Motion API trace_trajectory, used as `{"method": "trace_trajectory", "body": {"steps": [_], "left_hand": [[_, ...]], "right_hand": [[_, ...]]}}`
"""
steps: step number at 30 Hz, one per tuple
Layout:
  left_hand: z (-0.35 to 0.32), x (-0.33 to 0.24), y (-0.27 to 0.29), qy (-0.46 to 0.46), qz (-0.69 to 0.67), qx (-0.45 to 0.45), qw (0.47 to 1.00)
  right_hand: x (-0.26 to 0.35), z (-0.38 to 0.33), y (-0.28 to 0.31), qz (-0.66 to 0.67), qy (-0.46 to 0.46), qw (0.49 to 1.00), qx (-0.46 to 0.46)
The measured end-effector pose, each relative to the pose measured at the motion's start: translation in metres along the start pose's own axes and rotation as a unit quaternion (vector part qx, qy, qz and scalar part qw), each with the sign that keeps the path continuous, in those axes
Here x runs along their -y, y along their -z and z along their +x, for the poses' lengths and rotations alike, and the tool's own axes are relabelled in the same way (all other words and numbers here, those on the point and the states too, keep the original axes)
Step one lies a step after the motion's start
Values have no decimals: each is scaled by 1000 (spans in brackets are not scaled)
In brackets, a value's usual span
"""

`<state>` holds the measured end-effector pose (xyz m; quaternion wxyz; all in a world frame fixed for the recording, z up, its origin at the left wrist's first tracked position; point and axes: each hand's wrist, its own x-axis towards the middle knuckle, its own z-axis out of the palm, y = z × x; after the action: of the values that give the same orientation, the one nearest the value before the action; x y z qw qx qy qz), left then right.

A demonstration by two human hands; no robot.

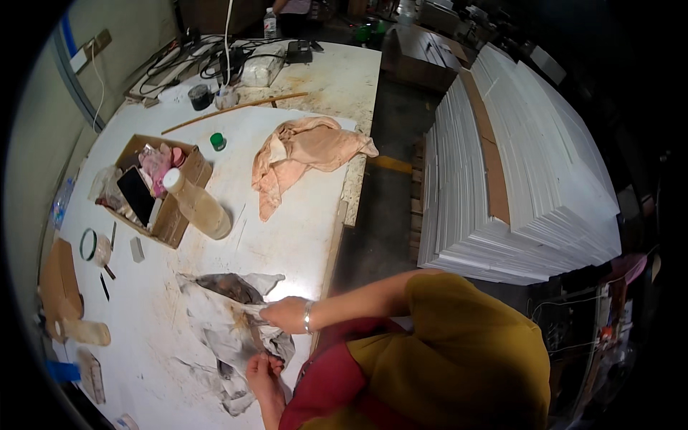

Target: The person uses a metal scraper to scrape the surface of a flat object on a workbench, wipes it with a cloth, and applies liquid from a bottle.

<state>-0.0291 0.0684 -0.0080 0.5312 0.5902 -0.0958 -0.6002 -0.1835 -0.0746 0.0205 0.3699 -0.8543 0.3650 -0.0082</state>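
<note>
A crumpled, stained grey-white cloth (236, 326) lies on the white table in front of me, with dark patches showing in its folds. My right hand (287, 315), a silver bracelet at its wrist, is closed on the cloth's upper right part. Lower down, my left hand (264, 374) pinches the cloth's near edge, fingertips together beside a dark spot I cannot make out. Further up the table is a loose peach-coloured cloth (308, 154), apart from both hands.
A cardboard box (188, 172) of odds and ends stands left, a cloudy plastic bottle (204, 211) leaning against it. Beyond are a green cap (218, 141), a thin stick (236, 112) and tangled black cables (215, 61). Stacked white sheets (487, 179) rise at right past the table edge.
</note>
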Motion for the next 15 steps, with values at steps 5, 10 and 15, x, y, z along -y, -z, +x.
{"method": "trace_trajectory", "body": {"steps": [5,10,15], "left_hand": [[2,-3,-1,31,-23,4,999],[1,-1,-1,18,-31,-1,999],[-3,0,-3,-1,-30,-1,1000]], "right_hand": [[-1,8,5,22,-34,999,-14],[-1,11,-1,15,-17,1000,-4],[2,6,-3,1,18,1000,24]]}}
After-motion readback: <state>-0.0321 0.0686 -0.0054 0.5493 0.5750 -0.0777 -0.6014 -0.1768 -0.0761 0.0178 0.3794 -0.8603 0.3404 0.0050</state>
